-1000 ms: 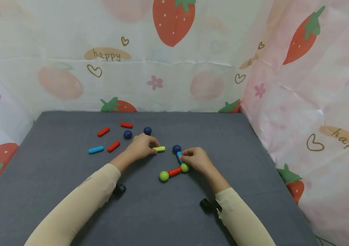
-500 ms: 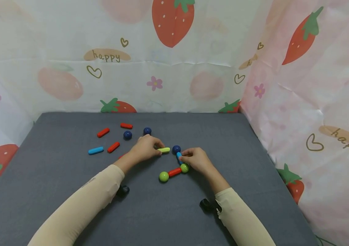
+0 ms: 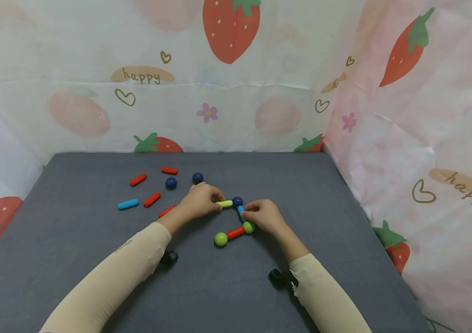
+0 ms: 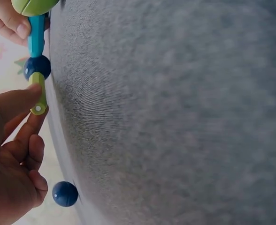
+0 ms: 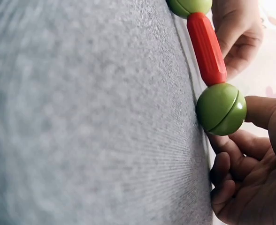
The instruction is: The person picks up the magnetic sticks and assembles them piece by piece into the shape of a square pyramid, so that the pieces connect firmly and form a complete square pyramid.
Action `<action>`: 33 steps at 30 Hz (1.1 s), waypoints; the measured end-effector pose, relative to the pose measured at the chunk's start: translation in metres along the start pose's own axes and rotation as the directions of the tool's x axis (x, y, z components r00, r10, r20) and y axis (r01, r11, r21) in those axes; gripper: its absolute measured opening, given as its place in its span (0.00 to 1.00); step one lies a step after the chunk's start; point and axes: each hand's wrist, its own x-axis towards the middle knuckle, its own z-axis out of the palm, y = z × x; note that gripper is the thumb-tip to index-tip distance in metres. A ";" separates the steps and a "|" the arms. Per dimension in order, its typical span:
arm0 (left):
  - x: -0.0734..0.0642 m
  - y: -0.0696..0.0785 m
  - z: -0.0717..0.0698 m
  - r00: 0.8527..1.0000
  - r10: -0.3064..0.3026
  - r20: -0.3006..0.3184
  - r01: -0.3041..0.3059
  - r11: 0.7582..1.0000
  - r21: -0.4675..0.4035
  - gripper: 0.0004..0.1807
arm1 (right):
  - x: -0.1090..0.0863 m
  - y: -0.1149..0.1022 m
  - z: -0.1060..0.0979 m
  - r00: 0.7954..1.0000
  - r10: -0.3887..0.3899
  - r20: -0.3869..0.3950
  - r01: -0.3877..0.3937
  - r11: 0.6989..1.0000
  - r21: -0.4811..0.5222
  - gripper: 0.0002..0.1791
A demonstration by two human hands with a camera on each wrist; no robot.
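Note:
My left hand (image 3: 200,200) pinches a yellow-green rod (image 3: 225,203) between thumb and fingers. The rod's far end meets a dark blue ball (image 3: 237,201), as the left wrist view also shows. From that ball a light blue rod (image 4: 36,36) runs to a green ball (image 3: 249,227), and my right hand (image 3: 266,216) pinches this rod. A red rod (image 5: 207,49) joins the green ball to a second green ball (image 3: 220,239) nearer me. In the right wrist view the near green ball (image 5: 221,109) hides the light blue rod.
On the grey table (image 3: 219,296), at the back left, lie several loose red rods (image 3: 152,200), a light blue rod (image 3: 128,204) and two dark blue balls (image 3: 171,183). One red rod (image 3: 167,211) is partly behind my left forearm. A strawberry-print curtain (image 3: 236,115) stands behind the table.
My left hand has moved right with the yellow-green rod, whose end has come up to the dark blue ball. My right hand has kept its grip on the light blue rod.

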 end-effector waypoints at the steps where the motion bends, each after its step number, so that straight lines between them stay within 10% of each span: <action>1: -0.001 0.000 0.000 1.000 -0.001 -0.001 0.001 1.000 -0.004 0.11 | 0.000 0.000 0.001 1.000 0.007 -0.001 -0.007 1.000 0.006 0.13; 17: -0.008 -0.003 0.001 1.000 -0.005 -0.013 0.005 0.999 -0.035 0.11 | 0.001 -0.006 -0.007 0.996 -0.041 0.080 0.047 0.996 -0.072 0.16; 33: -0.007 -0.004 0.002 1.000 -0.008 -0.007 0.008 0.999 -0.054 0.11 | 0.040 -0.032 -0.030 0.947 -0.166 0.275 0.225 0.954 -0.199 0.23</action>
